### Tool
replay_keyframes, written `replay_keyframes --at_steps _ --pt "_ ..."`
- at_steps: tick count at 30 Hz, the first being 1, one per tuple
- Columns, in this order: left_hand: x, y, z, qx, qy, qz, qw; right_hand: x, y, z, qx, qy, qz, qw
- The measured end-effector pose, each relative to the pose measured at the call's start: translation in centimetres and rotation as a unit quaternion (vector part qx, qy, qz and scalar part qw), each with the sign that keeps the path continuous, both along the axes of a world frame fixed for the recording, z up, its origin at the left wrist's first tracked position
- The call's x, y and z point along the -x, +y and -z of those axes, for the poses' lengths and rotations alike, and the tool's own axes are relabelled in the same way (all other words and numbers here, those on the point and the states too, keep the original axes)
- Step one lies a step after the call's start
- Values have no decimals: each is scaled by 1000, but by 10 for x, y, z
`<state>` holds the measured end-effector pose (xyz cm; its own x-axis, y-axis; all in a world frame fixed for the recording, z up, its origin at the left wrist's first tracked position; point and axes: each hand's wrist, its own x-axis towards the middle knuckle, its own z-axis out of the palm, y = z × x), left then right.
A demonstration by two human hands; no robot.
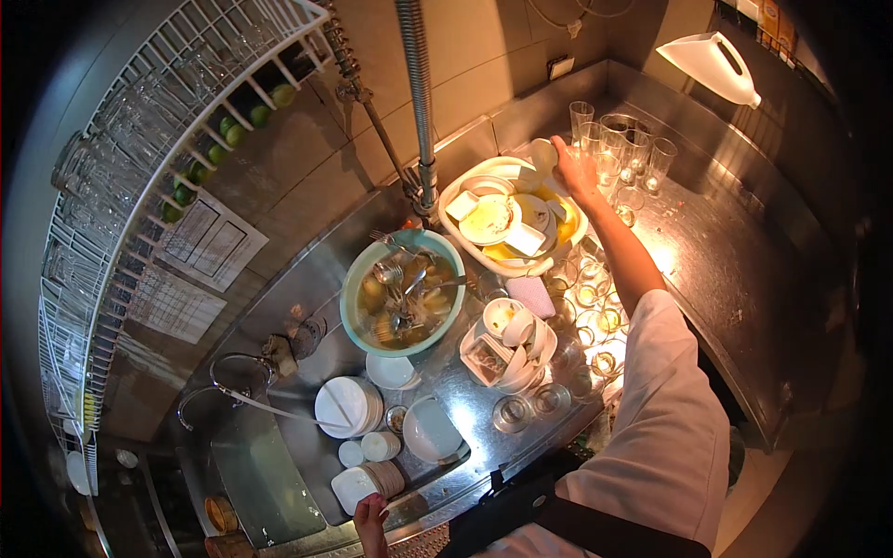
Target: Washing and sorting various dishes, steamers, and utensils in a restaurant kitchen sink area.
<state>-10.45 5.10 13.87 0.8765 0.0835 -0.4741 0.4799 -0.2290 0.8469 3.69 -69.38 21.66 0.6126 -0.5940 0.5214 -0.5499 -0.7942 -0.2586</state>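
Note:
My right hand (pixel 575 167) reaches over the far right rim of a cream plastic tub (pixel 450 202), its fingers on a small pale dish (pixel 543 155). Dirty plates and bowls fill the tub. Low at the sink's front edge, my left hand (pixel 371 517) is beside a stack of small square white dishes (pixel 354 486); whether it touches them I cannot tell. Between the hands stand a turquoise basin (pixel 347 307) of murky water with cutlery, a pile of small white bowls (pixel 518 328), a pink sponge or cloth (pixel 531 296) and a stack of round white plates (pixel 342 408).
Drinking glasses (pixel 659 160) stand behind my right hand, and more glasses (pixel 513 413) line the counter's front. A spring hose (pixel 418 84) hangs before the wall. A white wire rack (pixel 167 157) with glasses overhangs the left. A water-filled sink (pixel 261 481) lies lower left.

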Motion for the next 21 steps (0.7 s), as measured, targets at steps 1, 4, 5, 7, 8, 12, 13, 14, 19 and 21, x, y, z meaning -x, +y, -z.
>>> replay_keyframes --at_steps 1,4,5,7,8,12,13,14,19,21 --pt "-1 -11 -3 -4 3 -3 1000 -7 -5 3 -4 3 -3 1000" --pt "-7 -31 2 18 12 42 999 -25 -22 19 22 -22 -68 997" --pt "-9 -36 8 16 14 41 999 -28 -25 33 20 -21 -69 997" --pt "-13 -45 15 85 -15 70 994 -33 -25 57 50 -31 -100 993" --pt "-12 -52 7 67 -10 57 996 -33 -18 65 34 -56 -108 992" --pt "-1 -60 -5 2 39 15 999 -36 -22 85 -49 -2 -44 998" --pt "1 -63 -8 -2 41 14 999 -38 -28 92 -53 -1 -46 998" --pt "5 -65 -12 -15 47 16 999 -39 -35 99 -108 44 -26 993" --pt "-24 -54 24 -43 35 96 994 -44 -77 136 -216 214 1 953" --pt "-49 -67 27 -60 -11 131 990 -63 -56 108 -310 205 -29 928"
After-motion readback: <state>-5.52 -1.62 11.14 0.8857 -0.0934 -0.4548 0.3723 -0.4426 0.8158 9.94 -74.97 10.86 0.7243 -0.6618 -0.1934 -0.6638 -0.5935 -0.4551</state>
